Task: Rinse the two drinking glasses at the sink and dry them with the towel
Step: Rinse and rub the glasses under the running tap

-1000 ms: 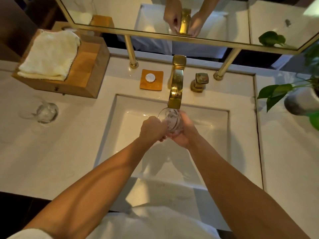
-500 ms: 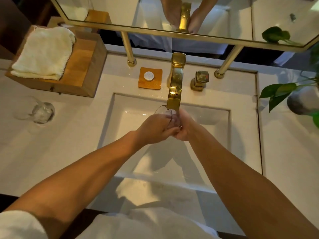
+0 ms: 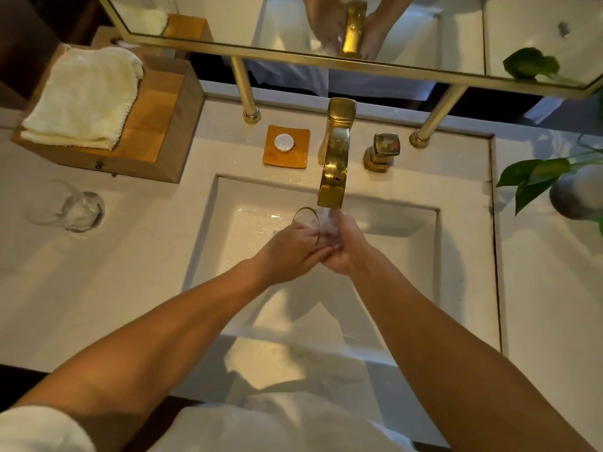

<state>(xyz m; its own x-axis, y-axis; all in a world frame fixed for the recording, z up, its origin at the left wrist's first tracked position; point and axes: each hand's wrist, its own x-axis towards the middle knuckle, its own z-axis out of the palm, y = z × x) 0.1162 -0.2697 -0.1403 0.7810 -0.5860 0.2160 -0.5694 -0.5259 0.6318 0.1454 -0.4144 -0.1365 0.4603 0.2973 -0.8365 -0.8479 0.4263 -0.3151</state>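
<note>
Over the white sink [image 3: 408, 256], both my hands hold a clear drinking glass [image 3: 310, 221] under the gold faucet [image 3: 334, 171], where water runs. My left hand [image 3: 288, 256] wraps the glass from the left; my right hand [image 3: 346, 246] cups it from the right and below. Much of the glass is hidden by my fingers. A second clear glass [image 3: 75, 207] lies on its side on the counter at the left. A folded cream towel [image 3: 86, 96] rests on a wooden box [image 3: 156, 135] at the back left.
A gold tap handle [image 3: 381, 151] stands right of the faucet. An orange soap dish [image 3: 286, 146] with a small white disc sits left of it. A potted plant [image 3: 554, 187] is at the right edge. Gold mirror legs [image 3: 244, 89] rise behind the sink.
The glass has tipped leftward, its rim now showing left of the spout. My left hand slid further over the glass. The camera view shifted slightly downward.
</note>
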